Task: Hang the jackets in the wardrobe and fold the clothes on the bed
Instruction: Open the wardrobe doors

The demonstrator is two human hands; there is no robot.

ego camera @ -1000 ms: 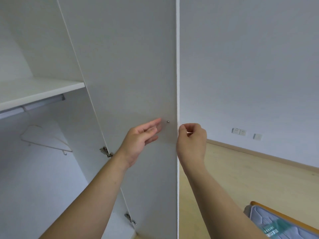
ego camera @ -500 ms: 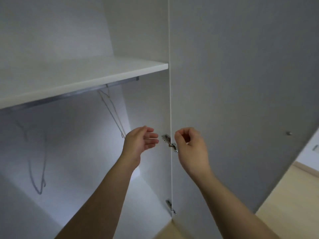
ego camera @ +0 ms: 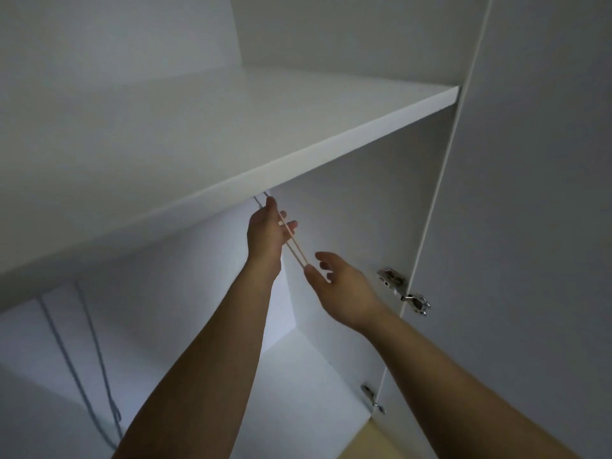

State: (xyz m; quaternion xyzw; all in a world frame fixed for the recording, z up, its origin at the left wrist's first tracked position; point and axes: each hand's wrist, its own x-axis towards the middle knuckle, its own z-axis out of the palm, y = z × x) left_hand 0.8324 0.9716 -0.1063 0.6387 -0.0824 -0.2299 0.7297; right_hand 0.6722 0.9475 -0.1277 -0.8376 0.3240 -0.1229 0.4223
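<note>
Under the front edge of the shelf [ego camera: 298,154], the left hand [ego camera: 266,231] grips a hanger [ego camera: 296,248] near its hook. The right hand [ego camera: 344,289], fingers spread, touches the hanger's lower end, beside the wardrobe's side wall [ego camera: 364,210].

Left hand [ego camera: 267,230] reached up under wardrobe shelf [ego camera: 231,134], fingers round pale hanger [ego camera: 294,240]. Right hand [ego camera: 344,289] open, thumb touching hanger's lower end. Door hinge [ego camera: 402,289] just beside.

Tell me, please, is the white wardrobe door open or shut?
Open: the white wardrobe door swings outward on its metal hinges, exposing the interior shelf.
</note>
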